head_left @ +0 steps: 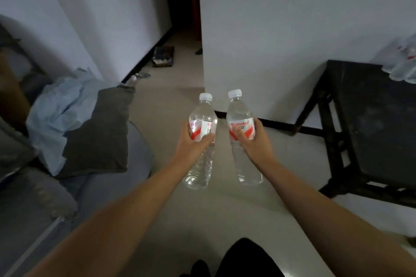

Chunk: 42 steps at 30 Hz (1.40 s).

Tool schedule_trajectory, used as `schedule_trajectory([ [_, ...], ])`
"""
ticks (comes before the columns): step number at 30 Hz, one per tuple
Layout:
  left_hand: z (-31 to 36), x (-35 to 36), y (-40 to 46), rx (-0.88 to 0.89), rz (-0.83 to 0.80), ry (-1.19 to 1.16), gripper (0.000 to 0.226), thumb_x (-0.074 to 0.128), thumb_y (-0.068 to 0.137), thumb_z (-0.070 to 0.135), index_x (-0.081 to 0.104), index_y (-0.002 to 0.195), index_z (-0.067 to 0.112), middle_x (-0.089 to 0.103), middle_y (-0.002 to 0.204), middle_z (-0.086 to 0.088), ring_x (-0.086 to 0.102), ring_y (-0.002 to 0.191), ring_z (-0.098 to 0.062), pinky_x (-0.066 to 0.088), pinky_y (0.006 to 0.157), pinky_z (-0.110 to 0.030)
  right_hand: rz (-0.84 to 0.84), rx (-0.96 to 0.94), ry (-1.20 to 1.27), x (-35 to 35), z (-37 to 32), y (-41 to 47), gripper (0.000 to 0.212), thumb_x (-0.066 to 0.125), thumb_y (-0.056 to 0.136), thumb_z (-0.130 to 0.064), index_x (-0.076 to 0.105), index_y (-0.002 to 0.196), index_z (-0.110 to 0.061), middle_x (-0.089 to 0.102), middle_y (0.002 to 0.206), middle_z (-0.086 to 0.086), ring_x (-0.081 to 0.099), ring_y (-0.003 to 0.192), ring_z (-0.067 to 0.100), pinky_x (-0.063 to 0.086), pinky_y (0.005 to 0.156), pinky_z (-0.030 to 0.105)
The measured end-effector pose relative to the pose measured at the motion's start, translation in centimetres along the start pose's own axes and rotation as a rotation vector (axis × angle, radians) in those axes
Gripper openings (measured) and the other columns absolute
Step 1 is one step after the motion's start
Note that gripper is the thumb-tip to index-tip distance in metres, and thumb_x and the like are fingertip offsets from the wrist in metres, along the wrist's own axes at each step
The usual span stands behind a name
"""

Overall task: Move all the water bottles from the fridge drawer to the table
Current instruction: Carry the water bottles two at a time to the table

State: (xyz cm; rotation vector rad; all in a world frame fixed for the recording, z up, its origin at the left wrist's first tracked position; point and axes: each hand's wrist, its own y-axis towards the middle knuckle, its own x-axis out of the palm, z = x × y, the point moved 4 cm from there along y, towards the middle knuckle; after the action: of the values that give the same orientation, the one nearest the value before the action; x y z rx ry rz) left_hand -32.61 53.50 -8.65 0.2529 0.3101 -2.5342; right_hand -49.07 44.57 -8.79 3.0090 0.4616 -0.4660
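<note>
At centre frame, two capped water bottles are held upright over the floor, one gripped round its label by the left hand [191, 141] and one likewise by the right hand [253, 139]. Farther off, at two o'clock, the dark table [369, 123] is seen, nearer the right hand, with more bottles [403, 67] already blurred at its far corner.

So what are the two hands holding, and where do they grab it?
Each hand holds one water bottle around its labelled middle: the left hand grips the left bottle, the right hand grips the right bottle.
</note>
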Motion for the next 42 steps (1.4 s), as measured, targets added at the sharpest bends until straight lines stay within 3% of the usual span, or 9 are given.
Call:
schedule_trajectory([
  [3, 0.1, 2.9, 4.8, -0.008, -0.106, 0.02, 0.06, 0.075, 0.075, 0.033, 0.046, 0.128, 0.026, 0.063, 0.117, 0.005, 0.064, 0.104, -0.015, 0.053, 0.091, -0.039, 0.076, 0.048, -0.017, -1.3, 1.1, 3.3, 0.033, 0.066, 0.087, -0.035, 0.047, 0.113, -0.026, 0.058, 0.09, -0.019, 0.059, 0.078, -0.005, 0.043, 0.065, 0.01],
  [7, 1.7, 7.6, 10.7, 0.024, -0.232, 0.009, 0.058, 0.074, 0.079, 0.028, 0.045, 0.129, 0.027, 0.063, 0.114, 0.005, 0.064, 0.1, -0.012, 0.052, 0.075, -0.024, 0.156, 0.1, -0.026, -3.6, 3.1, 8.7, 0.037, 0.064, 0.086, -0.042, 0.044, 0.115, -0.032, 0.058, 0.095, -0.018, 0.06, 0.086, 0.001, 0.05, 0.077, 0.021],
  [11, 3.9, 12.4, 17.6, 0.065, -0.295, 0.029, 0.063, 0.075, 0.077, 0.03, 0.042, 0.131, 0.028, 0.062, 0.11, 0.01, 0.063, 0.1, -0.011, 0.054, 0.087, -0.035, 0.222, 0.128, -0.012, -6.1, 4.5, 15.4, 0.05, 0.063, 0.087, -0.04, 0.044, 0.13, -0.023, 0.057, 0.109, -0.01, 0.06, 0.095, 0.009, 0.05, 0.081, 0.025],
  [15, 8.0, 17.6, 25.2, 0.118, -0.302, 0.04, 0.06, 0.074, 0.079, 0.026, 0.042, 0.129, 0.027, 0.061, 0.104, 0.014, 0.06, 0.09, 0.001, 0.049, 0.081, -0.026, 0.253, 0.135, -0.05, -9.6, 4.7, 23.7, 0.056, 0.063, 0.086, -0.04, 0.041, 0.134, -0.022, 0.054, 0.109, -0.012, 0.057, 0.094, 0.007, 0.049, 0.081, 0.023],
  [21, 12.2, 24.0, 34.1, 0.141, -0.358, 0.071, 0.062, 0.072, 0.081, 0.032, 0.039, 0.132, 0.026, 0.06, 0.11, 0.007, 0.062, 0.097, -0.014, 0.05, 0.082, -0.03, 0.342, 0.153, -0.073, -14.7, 4.8, 33.3, 0.05, 0.062, 0.087, -0.042, 0.042, 0.13, -0.025, 0.054, 0.102, -0.016, 0.057, 0.095, 0.008, 0.049, 0.087, 0.028],
  [26, 13.0, 29.0, 40.7, 0.141, -0.452, 0.086, 0.065, 0.073, 0.08, 0.034, 0.039, 0.134, 0.027, 0.059, 0.113, 0.007, 0.062, 0.1, -0.015, 0.05, 0.082, -0.03, 0.414, 0.194, -0.086, -16.8, 6.2, 38.7, 0.057, 0.06, 0.087, -0.045, 0.041, 0.135, -0.022, 0.059, 0.116, -0.005, 0.062, 0.102, 0.014, 0.053, 0.089, 0.033],
  [31, 15.4, 35.9, 48.7, 0.198, -0.609, 0.139, 0.063, 0.075, 0.078, 0.033, 0.041, 0.131, 0.028, 0.06, 0.116, 0.006, 0.061, 0.104, -0.017, 0.05, 0.09, -0.033, 0.551, 0.255, -0.055, -19.8, 7.9, 45.5, 0.061, 0.066, 0.083, -0.044, 0.041, 0.135, -0.023, 0.061, 0.114, -0.005, 0.063, 0.1, 0.012, 0.052, 0.08, 0.023],
  [36, 20.0, 42.7, 56.9, 0.293, -0.794, 0.191, 0.068, 0.074, 0.079, 0.035, 0.038, 0.136, 0.025, 0.059, 0.119, 0.004, 0.061, 0.106, -0.019, 0.051, 0.089, -0.035, 0.787, 0.333, 0.002, -22.9, 8.3, 52.0, 0.059, 0.063, 0.086, -0.042, 0.039, 0.137, -0.023, 0.055, 0.104, -0.013, 0.056, 0.086, 0.001, 0.039, 0.063, 0.01],
  [42, 23.6, 50.6, 60.0, 0.362, -1.001, 0.243, 0.072, 0.073, 0.079, 0.035, 0.034, 0.138, 0.024, 0.053, 0.119, 0.006, 0.057, 0.106, -0.017, 0.05, 0.091, -0.035, 1.018, 0.382, 0.034, -26.5, 9.4, 54.7, 0.061, 0.064, 0.085, -0.043, 0.038, 0.138, -0.025, 0.058, 0.115, -0.008, 0.059, 0.099, 0.008, 0.044, 0.071, 0.013],
])
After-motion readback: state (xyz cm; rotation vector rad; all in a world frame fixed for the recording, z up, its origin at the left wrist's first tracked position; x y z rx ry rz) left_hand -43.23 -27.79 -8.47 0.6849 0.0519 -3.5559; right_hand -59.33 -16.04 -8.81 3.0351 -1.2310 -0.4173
